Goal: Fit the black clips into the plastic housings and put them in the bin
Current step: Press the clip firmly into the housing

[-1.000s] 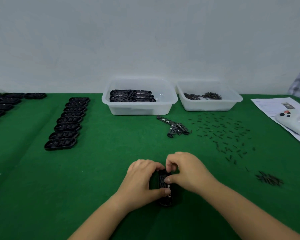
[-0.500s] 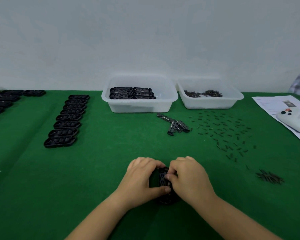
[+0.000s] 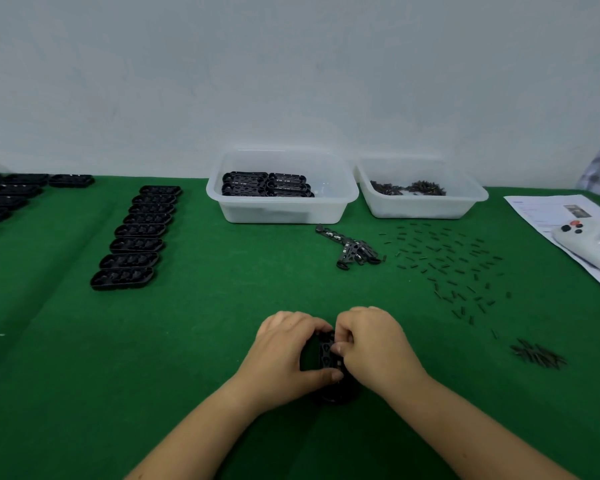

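A black plastic housing (image 3: 327,358) lies on the green table near the front centre, held between both hands. My left hand (image 3: 284,355) grips its left side, thumb under the near end. My right hand (image 3: 371,344) covers its right side, fingertips pressing on the top of the housing; any clip under them is hidden. A column of empty black housings (image 3: 136,233) stands at the left. A small heap of black clips (image 3: 352,249) lies ahead. The white bin (image 3: 281,209) at the back holds several finished housings (image 3: 267,184).
A second white bin (image 3: 423,206) with small dark parts stands to the right of the first. Small black pins (image 3: 447,265) are scattered at the right, with a small pile (image 3: 537,355) nearer. A paper sheet and white controller (image 3: 586,237) lie far right. More housings (image 3: 11,199) sit far left.
Both hands stayed on the housing. My right hand has slid forward and left over the housing's top, covering more of it. The view shifted slightly.
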